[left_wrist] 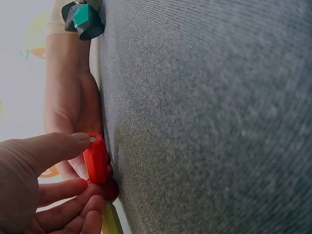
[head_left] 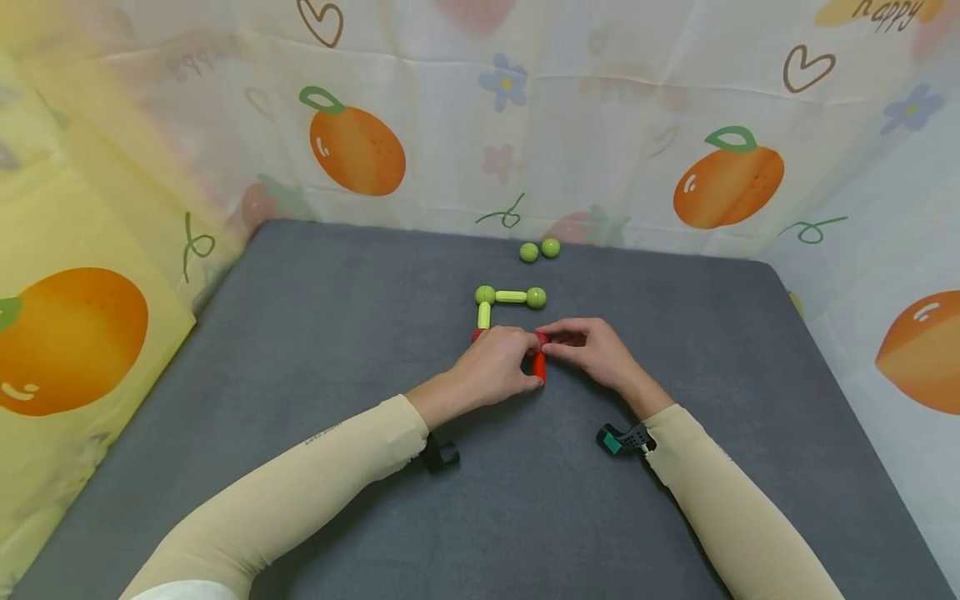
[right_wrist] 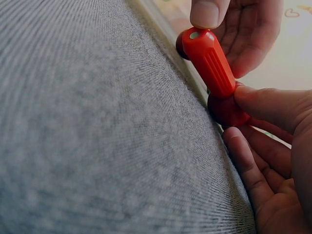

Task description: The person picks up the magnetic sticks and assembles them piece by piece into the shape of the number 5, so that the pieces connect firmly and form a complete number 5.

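Note:
My left hand (head_left: 493, 363) holds a short red rod (head_left: 539, 367) by its ends, the thumb on the near end, as the left wrist view shows. That end has a small pale metal disc. At the rod's far end is a dark red ball (right_wrist: 228, 111), pinched between the thumb and fingers of my right hand (head_left: 596, 353). Another red ball (head_left: 476, 335), partly hidden by my left hand, sits at the lower end of a yellow-green rod (head_left: 483, 316). That rod meets a green ball (head_left: 485, 295), from which a second yellow-green rod (head_left: 511, 297) runs right to another green ball (head_left: 536, 297).
Two loose green balls (head_left: 528, 252) (head_left: 551, 247) lie near the back edge of the dark grey table (head_left: 337, 292). Behind it hangs a printed curtain (head_left: 450, 125). Dark straps with small devices (head_left: 613, 440) are on both wrists.

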A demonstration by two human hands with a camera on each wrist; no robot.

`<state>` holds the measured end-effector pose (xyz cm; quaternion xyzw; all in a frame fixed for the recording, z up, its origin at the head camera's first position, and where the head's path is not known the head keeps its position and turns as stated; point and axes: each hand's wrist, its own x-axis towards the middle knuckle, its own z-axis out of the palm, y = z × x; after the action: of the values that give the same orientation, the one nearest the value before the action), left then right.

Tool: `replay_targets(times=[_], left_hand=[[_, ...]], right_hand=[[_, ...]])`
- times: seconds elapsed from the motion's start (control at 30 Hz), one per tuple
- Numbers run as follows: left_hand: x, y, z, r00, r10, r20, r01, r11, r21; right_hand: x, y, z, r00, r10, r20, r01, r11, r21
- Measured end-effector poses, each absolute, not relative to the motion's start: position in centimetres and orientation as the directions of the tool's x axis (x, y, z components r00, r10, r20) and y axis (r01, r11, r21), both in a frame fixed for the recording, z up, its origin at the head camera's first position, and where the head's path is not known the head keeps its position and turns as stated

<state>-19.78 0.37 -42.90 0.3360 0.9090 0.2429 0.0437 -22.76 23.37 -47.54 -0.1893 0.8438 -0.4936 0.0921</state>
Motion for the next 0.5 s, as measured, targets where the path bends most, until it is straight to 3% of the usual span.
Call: replay_targets(times=[0.3, 0.5], left_hand=[[-20.2, 0.1, -42.7, -0.767, 0.638, 0.074, 0.585, 0.647, 0.489], [-22.1, -0.8, -40.9, -0.806, 0.586, 0.085, 0.523, 0.638, 0.565]], right_hand=[[-22.8, 23.4, -47.8, -0.91, -0.413, 0.032, -0.231, 0.441, -0.867], [-22.8, 23.4, -47.7, -0.914, -0.404, 0.038, -0.231, 0.442, -0.867]])
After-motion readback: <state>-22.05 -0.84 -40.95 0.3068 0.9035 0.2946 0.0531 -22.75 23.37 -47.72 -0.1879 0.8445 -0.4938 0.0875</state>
